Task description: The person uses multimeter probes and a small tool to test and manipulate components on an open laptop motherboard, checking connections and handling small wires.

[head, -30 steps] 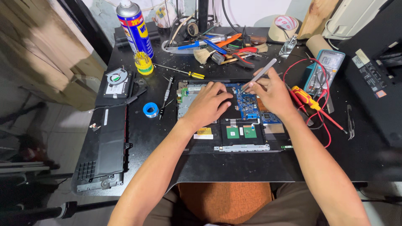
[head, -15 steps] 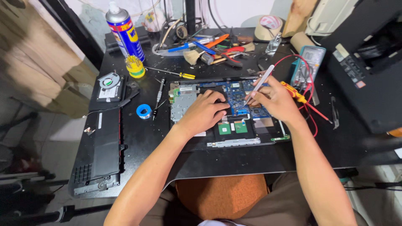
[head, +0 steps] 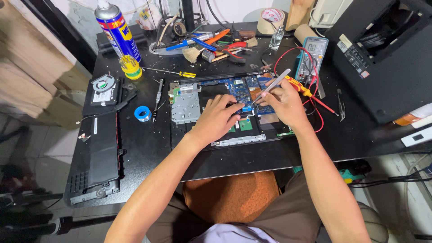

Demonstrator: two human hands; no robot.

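Head cam, looking down: opened laptop chassis w/ blue circuit board (head: 238, 92) lies flat mid black worktop (head: 148, 144), right in front of the person. Left hand (head: 217, 119) rests palm-down on the board, fingers spread a bit, tips touching the blue part near centre; not pinching anything. Right hand (head: 282, 101) is closed round slim silver metal tweezers (head: 272, 85), held pen-style, tip angled down-left onto the board just beside the left fingertips. Silver metal shield plate (head: 185, 103) sits at the chassis' left end. Left of that: small blue tape roll (head: 143, 113), dark-handled screwdriver (head: 158, 92), yellow-handled screwdriver (head: 173, 72). Far left, removed black cooling fan (head: 104, 84) and long black battery pack (head: 96, 155). Back left, blue-and-yellow spray can (head: 118, 30) stands upright. Right of the hands, grey multimeter (head: 311, 54) w/ red leads, near the right hand. Big black printer (head: 387, 58) at right edge.
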